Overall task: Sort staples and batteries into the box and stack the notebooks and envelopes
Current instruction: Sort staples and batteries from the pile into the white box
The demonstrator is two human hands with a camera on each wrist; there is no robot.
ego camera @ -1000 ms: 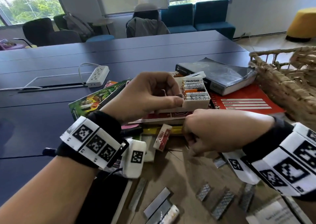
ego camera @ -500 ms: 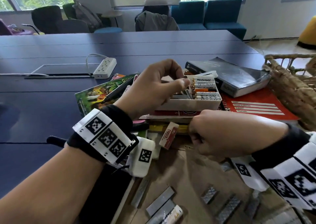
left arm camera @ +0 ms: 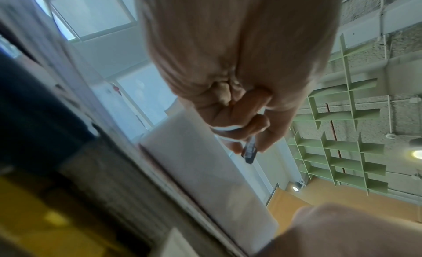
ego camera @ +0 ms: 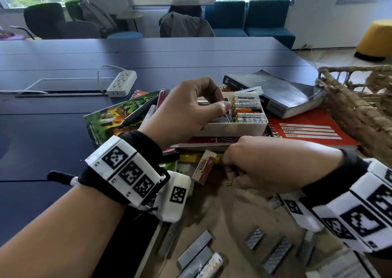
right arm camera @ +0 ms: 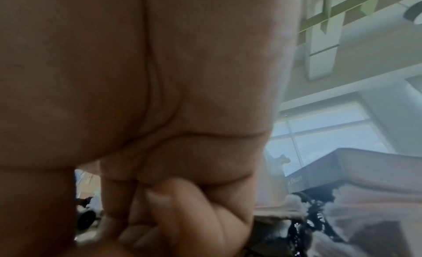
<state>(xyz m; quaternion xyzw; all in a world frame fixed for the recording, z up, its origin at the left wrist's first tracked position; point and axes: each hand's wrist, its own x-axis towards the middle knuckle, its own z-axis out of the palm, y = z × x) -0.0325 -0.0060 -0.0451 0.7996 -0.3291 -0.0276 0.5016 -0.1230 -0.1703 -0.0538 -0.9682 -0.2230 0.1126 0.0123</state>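
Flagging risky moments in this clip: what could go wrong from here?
1. The left hand pinches a staple strip only by its end, above the white box; it could slip or break apart.
2. The box sits on stacked notebooks; pressing down might tip it, spilling batteries.

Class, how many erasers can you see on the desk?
1. The eraser lies between the left hand and right hand, in front of the white box. Others may be hidden.

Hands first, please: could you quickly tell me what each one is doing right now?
Left hand: pinching a staple strip over the box.
Right hand: fingers curled, low over the envelope; cannot tell if it holds anything.
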